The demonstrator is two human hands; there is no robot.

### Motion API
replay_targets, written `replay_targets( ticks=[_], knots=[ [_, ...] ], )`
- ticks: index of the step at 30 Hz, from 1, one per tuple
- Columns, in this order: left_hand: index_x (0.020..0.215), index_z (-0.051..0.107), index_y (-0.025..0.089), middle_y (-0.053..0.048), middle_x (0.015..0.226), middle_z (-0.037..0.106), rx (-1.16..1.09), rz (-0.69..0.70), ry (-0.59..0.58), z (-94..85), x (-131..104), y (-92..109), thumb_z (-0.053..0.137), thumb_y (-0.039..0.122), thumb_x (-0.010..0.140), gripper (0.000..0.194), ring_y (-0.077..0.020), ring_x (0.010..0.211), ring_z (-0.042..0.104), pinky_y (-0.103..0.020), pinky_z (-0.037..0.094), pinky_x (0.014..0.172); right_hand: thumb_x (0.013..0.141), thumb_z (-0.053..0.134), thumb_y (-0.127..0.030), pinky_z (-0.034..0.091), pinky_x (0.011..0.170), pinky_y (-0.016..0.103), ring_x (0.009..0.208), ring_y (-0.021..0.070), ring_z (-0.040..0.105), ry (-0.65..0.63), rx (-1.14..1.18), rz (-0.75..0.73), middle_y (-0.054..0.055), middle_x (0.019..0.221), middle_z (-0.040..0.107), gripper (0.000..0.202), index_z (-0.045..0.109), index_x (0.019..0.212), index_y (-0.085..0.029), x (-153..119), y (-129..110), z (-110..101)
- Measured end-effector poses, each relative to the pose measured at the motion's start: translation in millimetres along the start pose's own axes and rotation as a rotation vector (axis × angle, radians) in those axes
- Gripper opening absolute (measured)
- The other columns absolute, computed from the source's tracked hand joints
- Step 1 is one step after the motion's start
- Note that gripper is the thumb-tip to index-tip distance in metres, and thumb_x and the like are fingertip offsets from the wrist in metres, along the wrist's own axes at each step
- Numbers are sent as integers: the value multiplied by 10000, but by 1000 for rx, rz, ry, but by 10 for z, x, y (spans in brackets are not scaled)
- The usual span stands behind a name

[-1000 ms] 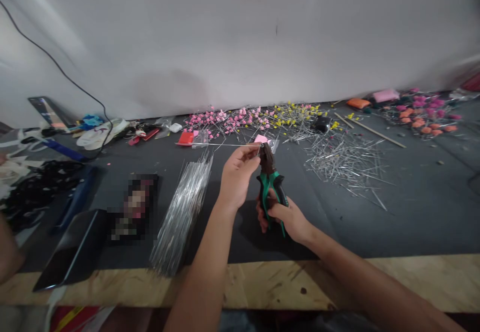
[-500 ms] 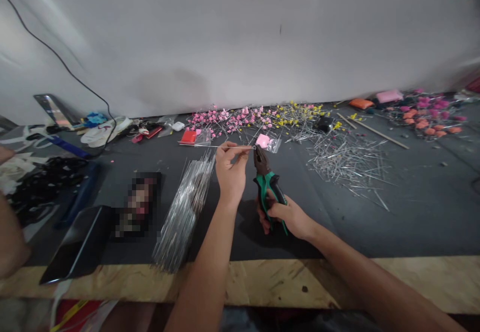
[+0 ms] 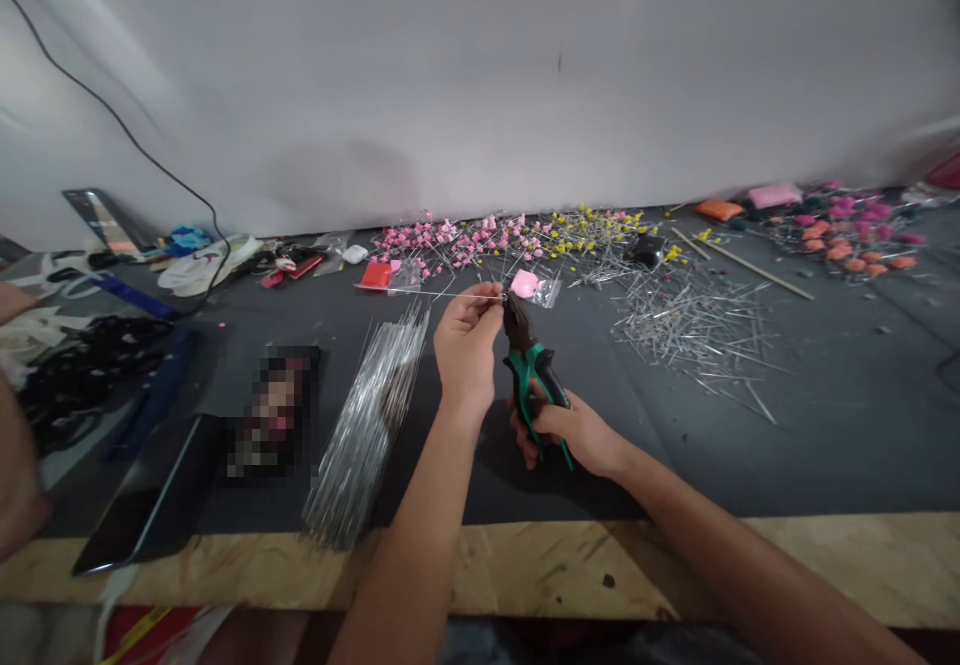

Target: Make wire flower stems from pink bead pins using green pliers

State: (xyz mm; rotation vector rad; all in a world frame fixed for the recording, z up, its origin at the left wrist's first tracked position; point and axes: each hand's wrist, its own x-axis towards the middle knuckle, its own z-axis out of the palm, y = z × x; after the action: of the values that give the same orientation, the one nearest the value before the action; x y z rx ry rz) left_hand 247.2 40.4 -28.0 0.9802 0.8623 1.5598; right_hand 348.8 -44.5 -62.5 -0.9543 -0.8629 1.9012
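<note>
Pinched in my left hand (image 3: 469,345) is a thin silver wire (image 3: 409,292) that runs out level to the left. Its right end meets the dark jaws of the pliers (image 3: 527,355), which have green and black handles. My right hand (image 3: 570,430) is wrapped round those handles, with the jaws pointing up and away from me. Whether the jaws are closed on the wire end is too small to tell. To the left of my left forearm lies a thick bundle of straight wires (image 3: 367,425).
Pink-tipped wires (image 3: 465,240) and yellow-tipped wires (image 3: 600,230) lie along the wall. Loose short wires (image 3: 694,325) are heaped at the right. A tablet-like dark device (image 3: 142,495) lies near the front left edge. Another person's arm (image 3: 19,465) shows at the far left.
My left hand has slid right along the wire, and its fingers are now close against the pliers' jaws. The pliers have stayed almost in place.
</note>
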Motion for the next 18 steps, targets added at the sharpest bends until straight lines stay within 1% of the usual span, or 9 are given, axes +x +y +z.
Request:
replay_targets(
  ticks=[3,6,8,12,15,18],
  knots=[
    [916,586,205,-15,936,643,-77,-23,-45,14,-7,24,611,76,644,302,-118,914,586,-263,439,827,600,467,-134,463,456,284,489,129,506,-13,3,-6,-15,624,542,272,513,866,-165,0,3,0],
    [957,561,228,-9,957,624,-117,-19,-97,15,-16,40,597,70,660,338,-120,958,567,-259,429,832,594,468,-134,461,451,279,482,126,504,-20,-4,-20,-15,621,542,275,516,863,-161,-1,3,3],
    [958,557,231,-9,957,610,-112,-1,-113,14,-19,53,592,105,694,295,-119,978,554,-261,415,856,595,465,-131,458,448,274,478,124,500,-25,-11,-25,-16,613,540,270,518,858,-159,0,1,2],
    [950,540,238,-15,954,578,-11,53,-108,8,-14,89,569,237,770,183,-122,968,538,-275,392,888,604,453,-126,452,450,267,476,124,503,-33,-30,-18,-12,601,540,267,525,860,-157,0,-11,0],
    [951,524,257,-6,939,556,-5,53,-133,0,-4,114,558,312,788,175,-115,905,534,-272,397,850,607,456,-134,452,450,264,474,125,507,-28,-40,-7,-9,599,537,262,524,859,-152,-1,-25,6],
    [874,527,247,5,885,533,-39,47,-135,3,6,125,563,352,783,143,-99,817,518,-253,401,791,608,456,-137,451,444,264,471,123,505,-32,-54,-23,-6,610,536,249,521,849,-148,1,-30,14]
  ],
)
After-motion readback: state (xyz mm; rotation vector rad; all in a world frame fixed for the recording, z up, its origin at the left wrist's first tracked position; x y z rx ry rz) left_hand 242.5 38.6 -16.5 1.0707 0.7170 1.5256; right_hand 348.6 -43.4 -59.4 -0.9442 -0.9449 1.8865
